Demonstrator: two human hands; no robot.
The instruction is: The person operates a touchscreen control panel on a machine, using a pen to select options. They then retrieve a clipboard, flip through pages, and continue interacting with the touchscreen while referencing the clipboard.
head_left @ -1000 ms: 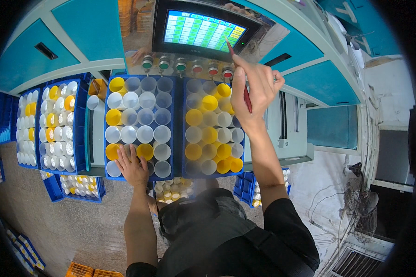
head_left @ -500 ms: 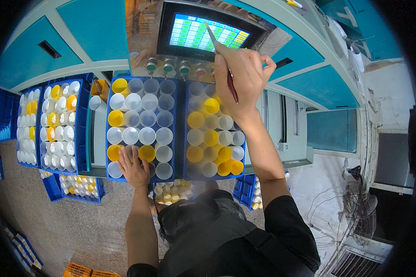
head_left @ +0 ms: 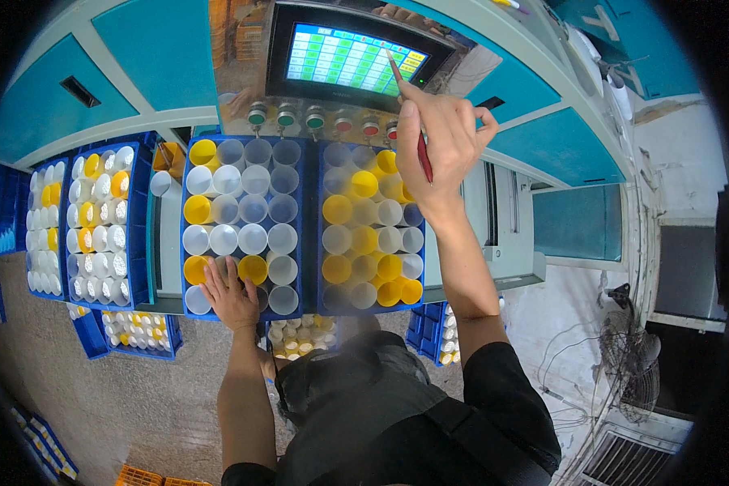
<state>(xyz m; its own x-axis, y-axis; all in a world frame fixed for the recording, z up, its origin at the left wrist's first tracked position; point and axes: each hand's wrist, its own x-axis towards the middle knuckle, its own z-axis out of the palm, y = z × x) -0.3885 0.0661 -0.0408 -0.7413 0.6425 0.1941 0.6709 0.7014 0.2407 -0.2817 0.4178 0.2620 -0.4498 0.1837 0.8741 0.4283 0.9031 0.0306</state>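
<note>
My right hand (head_left: 445, 146) is closed around a slim dark red pen (head_left: 424, 155). The pen's pointed end lies over the upper right part of a lit touch screen (head_left: 344, 61), which shows a grid of green and white cells. Whether the tip touches the glass I cannot tell. Below, my left hand (head_left: 234, 300) rests with spread fingers on the near rims of cups in a blue crate (head_left: 303, 243). That crate holds rows of white and yellow cups (head_left: 225, 238), open side up. A second blue crate (head_left: 326, 306) of similar cups stands to its right, partly blurred.
Green and red buttons (head_left: 314, 120) line the panel under the screen. More filled blue crates (head_left: 142, 227) stand at the left, others on the floor. A small orange box (head_left: 168, 158) and a single white cup (head_left: 161, 185) sit between. A fan (head_left: 630, 364) stands at the right.
My right hand and the pen have moved right across the screen, from its upper middle toward its upper right. My left hand stays on the cups. The whole view has shifted slightly.
</note>
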